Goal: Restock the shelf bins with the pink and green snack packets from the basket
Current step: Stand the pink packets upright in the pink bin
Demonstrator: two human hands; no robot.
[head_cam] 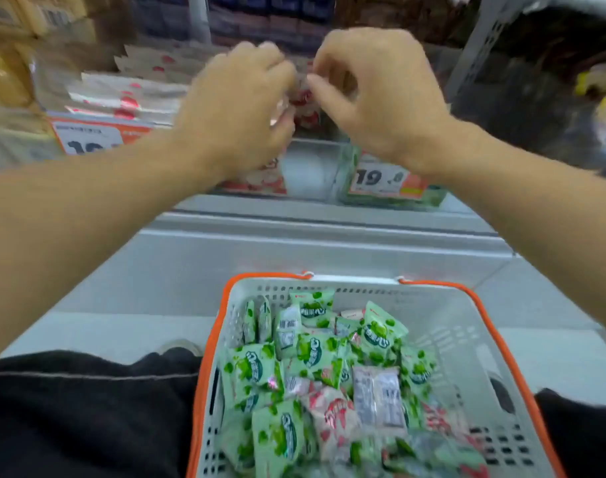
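Nearest to you sits the white plastic basket with the orange rim (467,343). It holds many green snack packets (315,353) and a few pink snack packets (332,415), all in a loose pile.

Farther off, both your arms reach out to the shelf. Your left hand (239,108) and your right hand (381,98) are close together over the clear plastic shelf bin (312,167). Both have curled fingers. They seem to pinch 1 pink and white packet (303,98) between them, but it is blurry.

To do this step well, I think you should stand the packet up straight in the bin, front side out, and push it back so more can fit. Put pink with pink. The green ones seem to go in the bin at the right, by the orange price tag (387,179).

The far shelf is very blurry. The basket's near end is cut off, so you cannot count the packets.
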